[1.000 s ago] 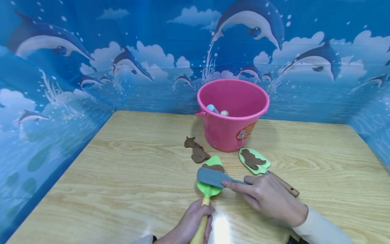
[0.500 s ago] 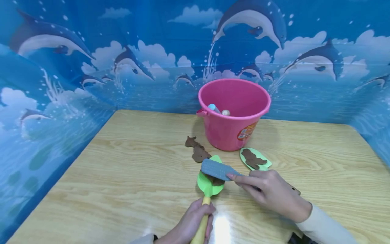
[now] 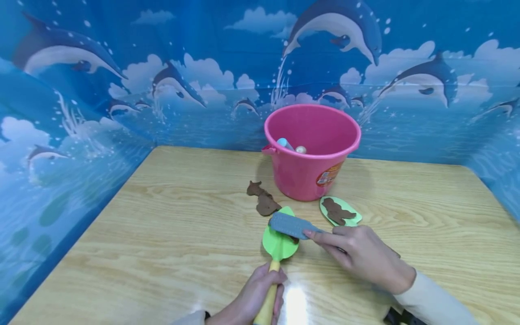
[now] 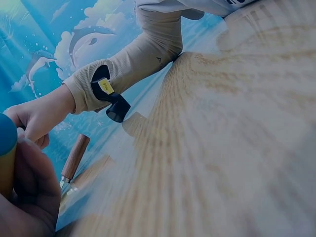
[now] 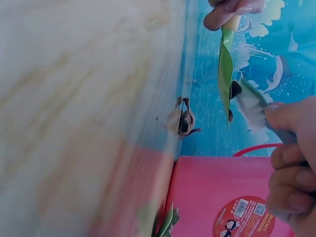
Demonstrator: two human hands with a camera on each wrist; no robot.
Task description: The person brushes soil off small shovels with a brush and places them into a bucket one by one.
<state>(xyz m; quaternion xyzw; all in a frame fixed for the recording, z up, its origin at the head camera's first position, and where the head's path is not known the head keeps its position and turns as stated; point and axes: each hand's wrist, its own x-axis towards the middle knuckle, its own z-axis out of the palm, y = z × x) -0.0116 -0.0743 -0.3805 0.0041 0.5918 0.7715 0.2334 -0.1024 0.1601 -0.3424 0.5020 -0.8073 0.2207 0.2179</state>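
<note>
My left hand [image 3: 256,289] grips the yellow handle of a small green toy shovel [image 3: 280,247], its blade held over the table. In my right hand [image 3: 361,257], thumb and fingers pinch the handle of a blue-grey brush [image 3: 290,225]. The brush head lies across the shovel blade. In the right wrist view, pale bristles face the green blade, with a dark lump [image 5: 235,89] between them. Most of the brown piece [image 3: 295,240] on the blade is hidden under the brush in the head view.
Brown, clay-like flat pieces [image 3: 266,204] lie on the table [image 3: 142,234] beyond the shovel. A second green shovel [image 3: 355,220] bears another brown piece; its wooden handle [image 4: 75,157] shows in the left wrist view. Behind stands a pink bucket [image 3: 304,178] with several things inside.
The brush has shifted up the blade and slightly right. A brown piece once seen above it, then below it, is now mostly covered. The left hand has hardly moved.
</note>
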